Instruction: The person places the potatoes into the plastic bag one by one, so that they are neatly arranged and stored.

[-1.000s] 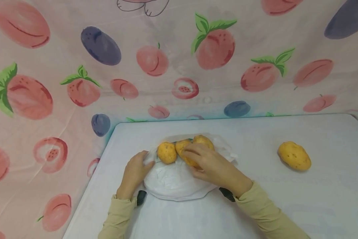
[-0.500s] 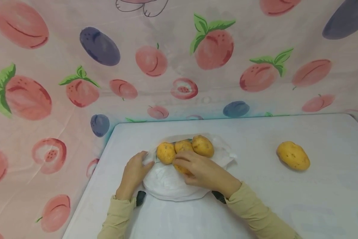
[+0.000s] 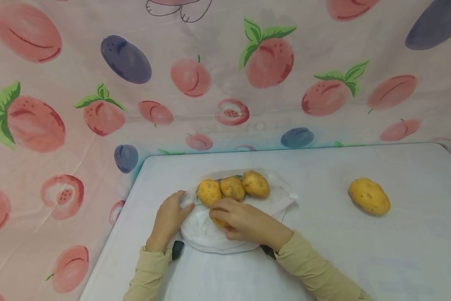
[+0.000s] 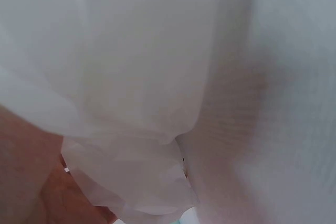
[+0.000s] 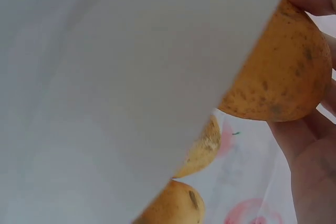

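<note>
A white plastic bag (image 3: 210, 238) lies on the table, with a row of three yellow potatoes (image 3: 255, 184) at its far side. My left hand (image 3: 168, 217) holds the bag's left edge between thumb and fingers; in the left wrist view the white film (image 4: 142, 66) covers much of that hand. My right hand (image 3: 248, 219) grips another potato (image 5: 286, 66) over the middle of the bag, in front of the row. Thumb and fingers curl round this potato, and the head view shows only its left part. White film hides some of it in the right wrist view.
A single larger potato (image 3: 369, 196) lies at the right on the white table (image 3: 323, 259). Behind the table hangs a pink cloth (image 3: 210, 42) printed with fruit. A dark wrist device (image 3: 178, 249) sits beside the left cuff.
My right hand has drawn its potato left and nearer me, away from the row, so the row's middle and right potatoes show fully. The left hand has stayed at the bag's edge.
</note>
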